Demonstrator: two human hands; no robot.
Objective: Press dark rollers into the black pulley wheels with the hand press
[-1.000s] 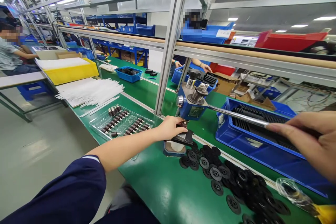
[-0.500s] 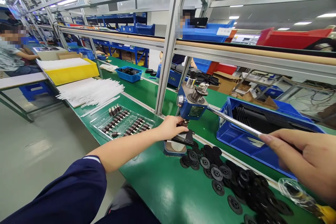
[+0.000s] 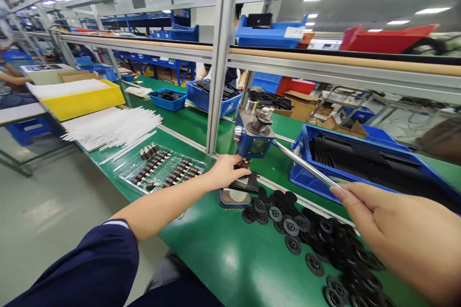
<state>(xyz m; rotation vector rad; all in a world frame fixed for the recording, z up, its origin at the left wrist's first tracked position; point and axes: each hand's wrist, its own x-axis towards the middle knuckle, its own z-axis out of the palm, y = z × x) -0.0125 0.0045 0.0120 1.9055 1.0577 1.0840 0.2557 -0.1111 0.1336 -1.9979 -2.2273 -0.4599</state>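
A blue hand-lever arbor press (image 3: 255, 141) stands on the green bench. My left hand (image 3: 226, 171) is at the press, thumb and fingers closed around a small part under the ram; my fingers mostly hide that part. Just below them, a black plate (image 3: 248, 183) lies on the press base. My right hand (image 3: 392, 225) is wrapped around the shiny metal lever (image 3: 306, 165), which slopes down toward me. To the left, a clear plastic tray (image 3: 124, 172) holds rows of small brown cylinders with pale shafts (image 3: 153, 165). Black round discs (image 3: 291, 227) are heaped right of the press.
A blue crate (image 3: 298, 180) of black parts stands beyond the lever. White strips (image 3: 118, 127) and a yellow bin (image 3: 86, 103) lie at left. A metal post (image 3: 217, 57) rises behind the press. Across the bench, a person stands at a blue bin (image 3: 228, 105).
My view has shifted slightly. The lever slopes a little more steeply, with my right hand still on it. My left hand stays at the press. Behind the post, the blue bin has moved left.
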